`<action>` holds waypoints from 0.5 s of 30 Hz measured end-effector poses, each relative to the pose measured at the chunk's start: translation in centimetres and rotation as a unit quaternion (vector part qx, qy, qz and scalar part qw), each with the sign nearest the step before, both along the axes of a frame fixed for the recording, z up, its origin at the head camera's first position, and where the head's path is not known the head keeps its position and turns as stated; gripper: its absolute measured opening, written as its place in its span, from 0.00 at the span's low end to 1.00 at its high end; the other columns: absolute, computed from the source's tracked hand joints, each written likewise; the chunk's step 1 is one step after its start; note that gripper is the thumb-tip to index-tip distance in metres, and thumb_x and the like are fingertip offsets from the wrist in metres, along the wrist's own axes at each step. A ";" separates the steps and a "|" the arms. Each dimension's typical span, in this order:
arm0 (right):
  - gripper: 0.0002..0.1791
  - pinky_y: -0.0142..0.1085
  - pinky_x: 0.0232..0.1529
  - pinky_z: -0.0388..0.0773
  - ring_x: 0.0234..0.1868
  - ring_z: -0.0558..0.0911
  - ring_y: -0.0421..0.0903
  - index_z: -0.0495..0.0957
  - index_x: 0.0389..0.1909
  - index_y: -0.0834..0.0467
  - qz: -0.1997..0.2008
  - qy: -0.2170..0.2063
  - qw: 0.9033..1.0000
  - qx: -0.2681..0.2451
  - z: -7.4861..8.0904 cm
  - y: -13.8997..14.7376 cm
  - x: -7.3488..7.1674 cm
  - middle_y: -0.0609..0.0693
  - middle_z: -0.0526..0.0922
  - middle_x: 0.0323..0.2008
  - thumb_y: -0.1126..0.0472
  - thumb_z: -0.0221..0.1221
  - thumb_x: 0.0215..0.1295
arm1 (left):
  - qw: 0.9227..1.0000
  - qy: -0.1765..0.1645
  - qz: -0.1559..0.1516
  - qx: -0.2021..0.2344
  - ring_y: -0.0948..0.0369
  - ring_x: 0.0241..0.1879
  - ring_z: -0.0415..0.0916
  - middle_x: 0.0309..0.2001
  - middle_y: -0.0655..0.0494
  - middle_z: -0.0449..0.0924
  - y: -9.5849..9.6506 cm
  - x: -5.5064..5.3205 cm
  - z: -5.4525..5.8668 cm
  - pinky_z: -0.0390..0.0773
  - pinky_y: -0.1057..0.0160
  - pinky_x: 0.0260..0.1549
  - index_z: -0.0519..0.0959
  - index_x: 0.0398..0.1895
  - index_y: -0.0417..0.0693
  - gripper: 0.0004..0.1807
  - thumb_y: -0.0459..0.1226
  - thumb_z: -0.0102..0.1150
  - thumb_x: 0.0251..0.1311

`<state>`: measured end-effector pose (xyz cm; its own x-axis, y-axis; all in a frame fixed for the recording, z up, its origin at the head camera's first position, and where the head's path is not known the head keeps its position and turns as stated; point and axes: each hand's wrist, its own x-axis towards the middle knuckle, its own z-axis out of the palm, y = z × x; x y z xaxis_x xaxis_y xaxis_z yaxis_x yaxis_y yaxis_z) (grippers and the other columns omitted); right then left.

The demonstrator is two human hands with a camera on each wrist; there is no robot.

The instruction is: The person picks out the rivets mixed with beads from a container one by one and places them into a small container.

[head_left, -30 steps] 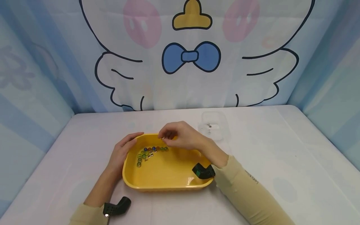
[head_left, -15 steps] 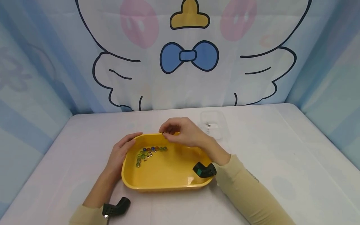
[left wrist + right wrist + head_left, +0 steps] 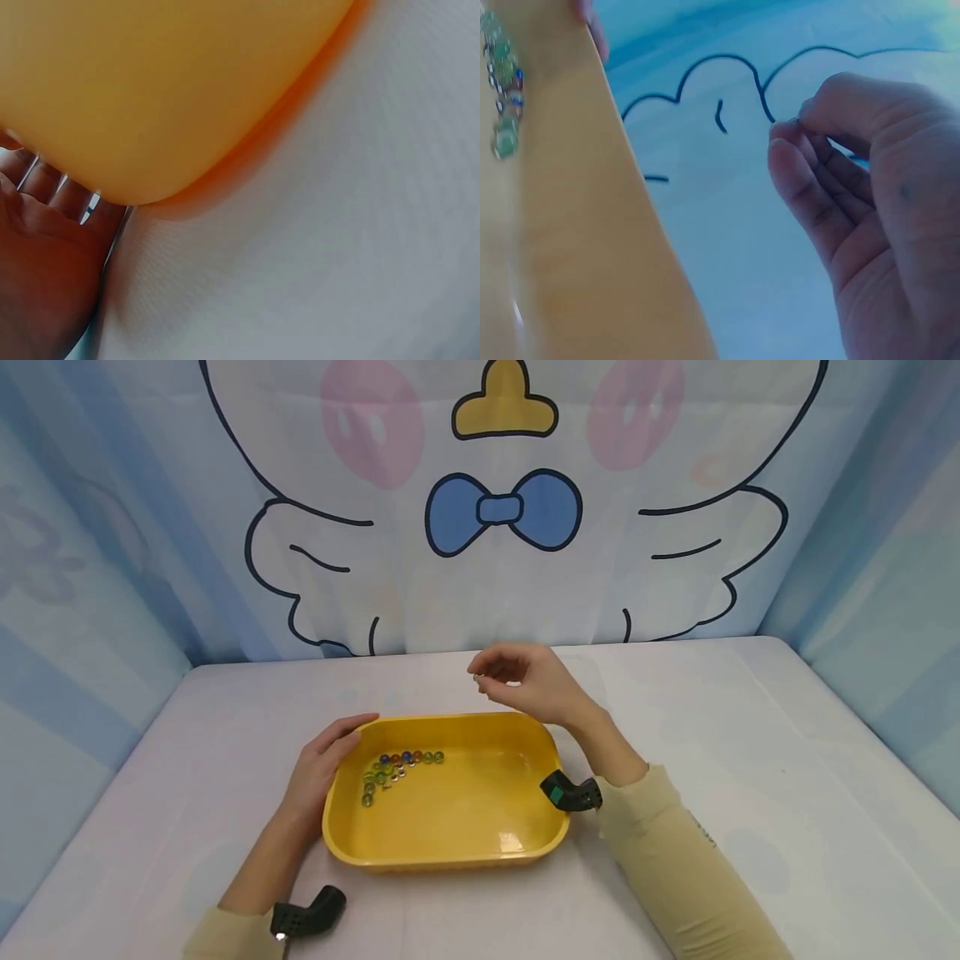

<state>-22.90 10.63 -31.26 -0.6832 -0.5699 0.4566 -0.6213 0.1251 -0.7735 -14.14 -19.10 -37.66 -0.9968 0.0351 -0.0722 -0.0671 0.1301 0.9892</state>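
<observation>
Now holding one tiny bit (image 3: pixel 476 677) pinched in right hand (image 3: pixel 531 685), beyond far rim of one tray (image 3: pixel 465 827). Resting left hand (image 3: pixel 321 768) loosely against tray's left end, ungripped. Counting over ten marbles (image 3: pixel 407 757) inside, exact total unclear.

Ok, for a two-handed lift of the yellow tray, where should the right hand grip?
Probably the raised right-end rim of the yellow tray, coming from the right: the left hand holds the opposite end, nearer the marbles. The right hand pinches a small item, so free it first.
</observation>
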 end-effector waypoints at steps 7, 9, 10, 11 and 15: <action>0.09 0.34 0.41 0.83 0.37 0.82 0.55 0.82 0.45 0.69 -0.050 -0.020 0.999 0.002 0.3 2.4 -0.9 0.58 0.84 0.39 0.74 0.60 0.65 | 1.000 -0.006 0.001 -0.005 0.59 0.67 0.64 0.70 0.53 0.67 0.0 0.0 0.2 0.66 0.72 0.62 0.68 0.72 0.47 0.23 0.44 0.38 0.80; 0.08 0.33 0.40 0.82 0.36 0.81 0.54 0.82 0.45 0.68 -0.067 -0.019 0.998 0.009 0.3 3.0 -1.0 0.56 0.84 0.38 0.73 0.61 0.66 | 1.000 -0.004 -0.001 -0.002 0.59 0.67 0.64 0.70 0.53 0.67 0.1 0.0 0.1 0.66 0.73 0.61 0.68 0.72 0.47 0.23 0.44 0.38 0.80; 0.08 0.33 0.39 0.82 0.35 0.81 0.53 0.82 0.45 0.67 -0.075 -0.018 0.997 0.012 0.3 3.2 -1.1 0.56 0.84 0.37 0.73 0.61 0.66 | 1.000 -0.003 -0.002 0.000 0.59 0.66 0.64 0.70 0.53 0.67 0.1 0.0 0.1 0.67 0.73 0.61 0.68 0.72 0.46 0.23 0.44 0.39 0.80; 0.08 0.32 0.39 0.82 0.35 0.81 0.51 0.82 0.45 0.67 -0.083 -0.017 0.996 0.015 0.3 3.4 -1.1 0.55 0.84 0.37 0.72 0.61 0.67 | 1.000 -0.003 -0.003 0.001 0.59 0.66 0.64 0.70 0.53 0.67 0.1 0.0 0.1 0.67 0.74 0.61 0.68 0.72 0.46 0.23 0.44 0.39 0.80; 0.08 0.31 0.38 0.81 0.35 0.80 0.49 0.82 0.45 0.66 -0.103 -0.028 0.994 0.020 0.2 4.0 -1.3 0.56 0.83 0.37 0.71 0.61 0.68 | 1.000 -0.004 -0.004 0.001 0.58 0.66 0.64 0.70 0.53 0.66 0.0 0.1 0.1 0.67 0.74 0.60 0.68 0.72 0.46 0.23 0.44 0.38 0.80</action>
